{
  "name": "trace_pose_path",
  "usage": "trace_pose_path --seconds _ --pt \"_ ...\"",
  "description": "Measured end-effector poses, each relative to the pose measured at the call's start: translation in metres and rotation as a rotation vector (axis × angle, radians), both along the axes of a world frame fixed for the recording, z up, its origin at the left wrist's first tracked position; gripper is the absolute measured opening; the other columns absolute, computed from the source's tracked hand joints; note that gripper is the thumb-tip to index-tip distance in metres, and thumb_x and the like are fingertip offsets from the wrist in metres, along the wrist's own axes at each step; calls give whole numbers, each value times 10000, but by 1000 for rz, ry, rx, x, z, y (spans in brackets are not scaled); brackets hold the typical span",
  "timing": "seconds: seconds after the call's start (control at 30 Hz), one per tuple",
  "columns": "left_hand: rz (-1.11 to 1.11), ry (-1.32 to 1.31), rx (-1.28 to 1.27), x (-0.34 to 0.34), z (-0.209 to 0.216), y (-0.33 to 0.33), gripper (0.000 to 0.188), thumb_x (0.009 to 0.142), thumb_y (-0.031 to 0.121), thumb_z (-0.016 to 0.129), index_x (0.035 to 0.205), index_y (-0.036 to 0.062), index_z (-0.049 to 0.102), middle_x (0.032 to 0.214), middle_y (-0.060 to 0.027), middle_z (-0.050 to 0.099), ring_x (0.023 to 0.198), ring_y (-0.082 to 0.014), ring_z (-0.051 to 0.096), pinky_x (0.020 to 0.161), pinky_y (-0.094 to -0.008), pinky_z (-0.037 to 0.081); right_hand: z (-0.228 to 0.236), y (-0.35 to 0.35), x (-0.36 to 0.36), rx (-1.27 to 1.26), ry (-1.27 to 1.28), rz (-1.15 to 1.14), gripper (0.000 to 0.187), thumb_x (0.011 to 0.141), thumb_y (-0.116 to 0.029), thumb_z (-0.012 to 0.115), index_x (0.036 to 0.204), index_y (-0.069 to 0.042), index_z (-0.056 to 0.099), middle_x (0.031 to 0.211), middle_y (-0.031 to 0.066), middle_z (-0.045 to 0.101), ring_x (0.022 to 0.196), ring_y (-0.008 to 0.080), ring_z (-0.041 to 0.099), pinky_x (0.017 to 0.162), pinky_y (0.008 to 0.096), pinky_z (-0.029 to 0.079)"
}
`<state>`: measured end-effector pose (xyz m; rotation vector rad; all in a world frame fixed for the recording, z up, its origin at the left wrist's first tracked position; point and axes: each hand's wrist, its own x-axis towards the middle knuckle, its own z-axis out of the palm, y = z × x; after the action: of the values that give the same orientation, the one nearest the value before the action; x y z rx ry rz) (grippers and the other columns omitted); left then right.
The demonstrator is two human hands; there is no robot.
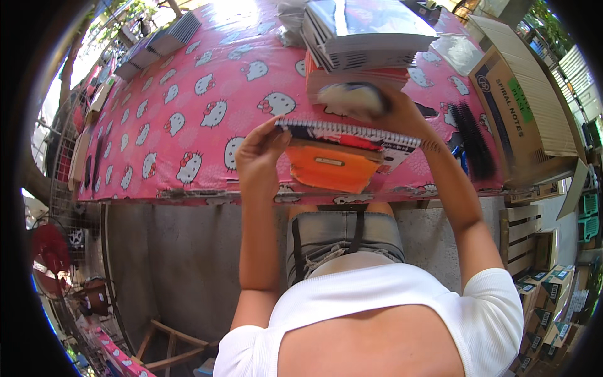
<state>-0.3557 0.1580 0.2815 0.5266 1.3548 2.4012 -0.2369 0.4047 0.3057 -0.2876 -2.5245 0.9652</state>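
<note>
My left hand pinches the left end of a spiral notebook. Its metal coil runs along the far edge, and the cover shows black, red and white. Directly below the notebook, at the table's near edge, is a flat orange piece with a small pale label. My right hand is smeared by motion just beyond the notebook's right part. It grips a pale, rounded thing with a dark edge, too blurred to name. Right behind that is a stack of orange-covered notebooks with white-covered ones on top.
A pink table cover with white cat heads lies under everything. More notebooks stand at the far left. Black plastic coils lie on the right, beside a cardboard box. Stacked cartons are on the floor at right.
</note>
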Motion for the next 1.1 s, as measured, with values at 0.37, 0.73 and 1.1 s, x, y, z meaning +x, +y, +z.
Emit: trace_pose_path --seconds 0.37,0.73,1.1 --pt "756 1369 -157 27 122 -65 151 748 -17 710 880 -2 639 844 -112 669 789 -226 645 747 -323 519 -60 31 145 485 -182 -996 473 759 -354 690 1105 -76 529 1149 178 510 1077 376 504 851 484 446" --pt "263 720 -395 103 33 -2 235 622 -22 816 803 1 668 963 -126 683 835 -184 666 693 -275 538 -79 11 179 379 -158 -647 336 870 -251 576 1153 -71 554 1183 170 506 1073 364 497 890 482 411" --pt "249 892 -300 104 18 -2 224 633 -106 742 796 0 632 898 -142 690 830 -267 672 736 -319 538 23 -117 125 10 29 161 470 789 -204 710 1209 -89 535 1116 164 513 1040 350 497 879 440 422"
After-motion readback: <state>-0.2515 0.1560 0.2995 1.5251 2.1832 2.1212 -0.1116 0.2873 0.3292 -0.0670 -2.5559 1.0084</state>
